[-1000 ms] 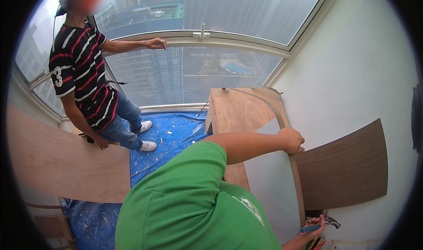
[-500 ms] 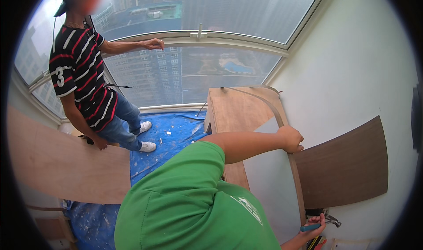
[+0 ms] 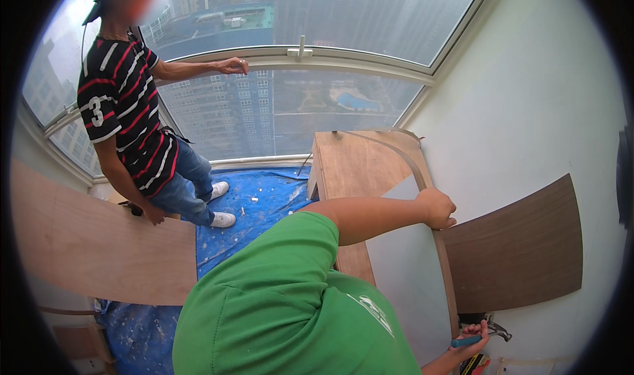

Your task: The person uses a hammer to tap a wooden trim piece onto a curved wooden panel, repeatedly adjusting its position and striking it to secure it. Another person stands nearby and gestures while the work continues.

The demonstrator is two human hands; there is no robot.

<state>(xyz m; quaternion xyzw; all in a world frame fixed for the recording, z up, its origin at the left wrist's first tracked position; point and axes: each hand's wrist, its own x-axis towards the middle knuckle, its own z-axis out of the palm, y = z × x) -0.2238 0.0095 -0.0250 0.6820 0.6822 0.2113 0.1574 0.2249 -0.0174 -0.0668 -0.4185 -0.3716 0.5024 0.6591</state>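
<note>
Your right hand (image 3: 474, 340) is closed around the teal handle of a hammer (image 3: 466, 341), its metal head jutting out on the wall side. Your left hand (image 3: 436, 208) is curled at the wooden edge (image 3: 446, 269) beside a pale panel (image 3: 409, 276); you can't tell from here whether it grips that edge or pinches something small. The hammer is in your right hand, well apart from the left, and the pale panel lies between your body and the wooden edge.

A blow landing near your left hand could catch its fingers, since they sit right at the edge. The thin brown panel (image 3: 518, 246) stands just beyond both hands, near the wall (image 3: 528, 111); a wide swing of the hammer head could knock or scratch it.

Farther out, a thin curved strip (image 3: 389, 145) lies on the wooden surface (image 3: 356, 167); if bumped, it could slide. A co-worker (image 3: 129, 111) stands across the blue tarp (image 3: 264, 197), beside a plywood board (image 3: 99, 243).
</note>
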